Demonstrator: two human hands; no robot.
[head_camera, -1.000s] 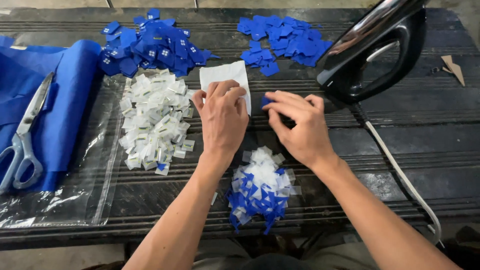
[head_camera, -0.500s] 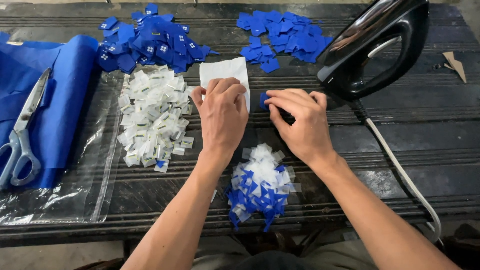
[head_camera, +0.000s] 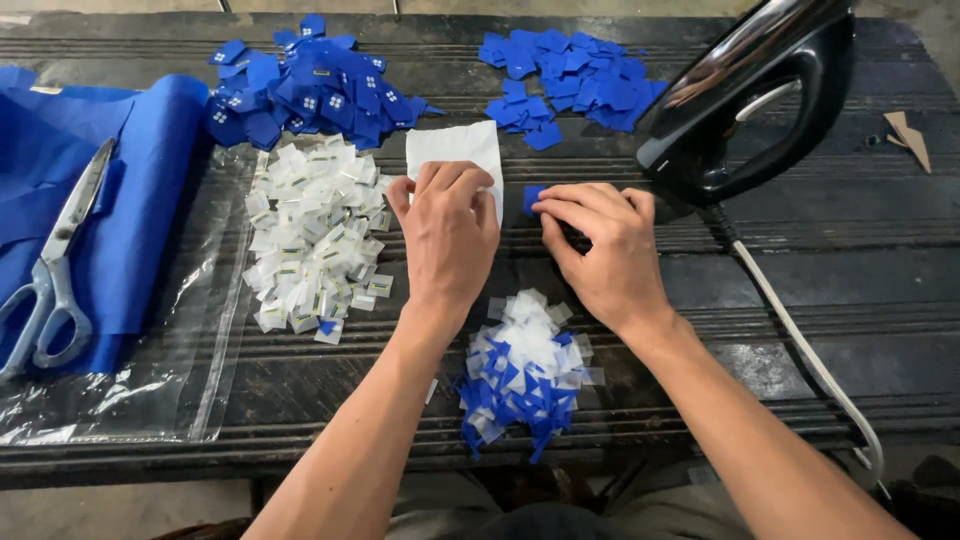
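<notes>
Left hand pressed flat on the white cloth, 12 o'clock of the mixed scrap pile. Right hand pinched a blue square patch, iron at 2 o'clock; best kept flat, edges aligned.

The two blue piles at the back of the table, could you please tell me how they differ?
The left blue pile is heaped thicker, and many of its pieces show small white labels; the right blue pile lies flatter and looser, its pieces plain blue. The left one borders the white pile; the right one sits beside the iron. Both hold small blue fabric squares.
</notes>
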